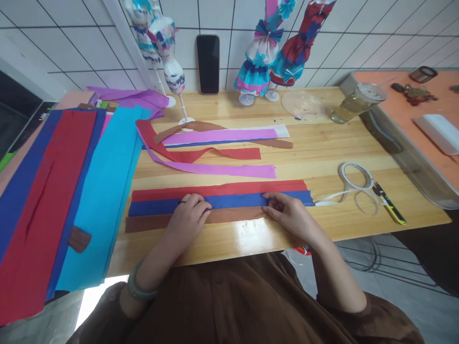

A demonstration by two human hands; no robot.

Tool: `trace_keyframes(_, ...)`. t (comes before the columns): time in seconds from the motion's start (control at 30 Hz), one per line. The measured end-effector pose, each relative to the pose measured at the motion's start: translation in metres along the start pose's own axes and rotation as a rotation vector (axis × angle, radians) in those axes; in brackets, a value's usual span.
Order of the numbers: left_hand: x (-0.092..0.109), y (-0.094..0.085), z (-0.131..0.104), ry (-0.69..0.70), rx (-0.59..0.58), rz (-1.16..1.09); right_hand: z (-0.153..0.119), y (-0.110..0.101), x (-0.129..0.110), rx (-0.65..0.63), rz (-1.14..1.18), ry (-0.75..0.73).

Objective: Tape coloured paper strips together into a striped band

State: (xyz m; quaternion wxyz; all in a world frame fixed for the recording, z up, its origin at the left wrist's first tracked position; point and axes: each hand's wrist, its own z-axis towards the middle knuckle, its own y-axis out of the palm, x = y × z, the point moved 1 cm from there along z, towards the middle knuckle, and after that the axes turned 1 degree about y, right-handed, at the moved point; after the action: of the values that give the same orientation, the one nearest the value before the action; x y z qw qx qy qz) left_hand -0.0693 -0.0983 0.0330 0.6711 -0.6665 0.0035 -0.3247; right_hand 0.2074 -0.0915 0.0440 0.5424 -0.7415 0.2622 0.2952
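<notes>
Three crepe paper strips lie side by side before me: a red strip [222, 189], a blue strip [236, 200] and a brown strip [229, 215]. With curled fingers, my left hand [191, 215] grips the lower edge of the blue strip left of its middle. Farther right, my right hand [289, 213] holds the same strip, its forefinger bent on the paper and its thumb at the lower edge. White double-sided tape [328, 198] trails from the blue strip's right end to a tape roll [355, 176]. A yellow-black utility knife [390, 204] lies beside the roll.
More strips, including a pink strip [229, 170], lie behind. Large crepe paper sheets [103, 191] cover the left side. Along the wall stand a phone [208, 64] and paper-dressed stemmed figures [256, 67]. A cup of drink [358, 102] stands back right by an orange-topped surface [401, 102].
</notes>
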Motion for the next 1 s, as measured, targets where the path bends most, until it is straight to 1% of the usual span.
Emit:
trace_keyframes(0.13, 0.0, 0.0, 0.0, -0.001, -0.005, 0.008, 0.002, 0.0, 0.001, -0.008, 0.005, 0.022)
trace_keyframes(0.27, 0.003, -0.001, -0.001, -0.002, -0.037, 0.067, 0.003, 0.0, 0.003, 0.0, 0.003, 0.034)
trace_keyframes(0.33, 0.007, -0.001, -0.001, -0.013, -0.041, 0.119, 0.003, 0.0, 0.004, -0.001, 0.003, 0.029)
trace_keyframes(0.43, 0.02, -0.002, -0.001, -0.027, 0.004, 0.193, 0.004, 0.0, 0.005, -0.003, 0.009, 0.025)
trace_keyframes(0.53, 0.041, 0.001, 0.003, 0.042, 0.013, 0.172, 0.004, 0.001, 0.006, -0.012, 0.018, 0.027)
trace_keyframes(0.63, 0.063, 0.01, 0.008, 0.193, -0.054, 0.069, 0.004, 0.002, 0.006, -0.019, 0.039, 0.026)
trace_keyframes(0.73, 0.078, 0.023, 0.012, 0.307, -0.08, 0.021, 0.003, 0.002, 0.005, -0.011, 0.057, 0.009)
trace_keyframes(0.87, 0.086, 0.034, 0.018, 0.327, -0.119, 0.075, 0.003, 0.001, 0.005, -0.007, 0.041, 0.011)
trace_keyframes(1.0, 0.09, 0.036, 0.023, 0.317, -0.152, 0.135, 0.003, 0.0, 0.005, -0.009, 0.033, -0.011)
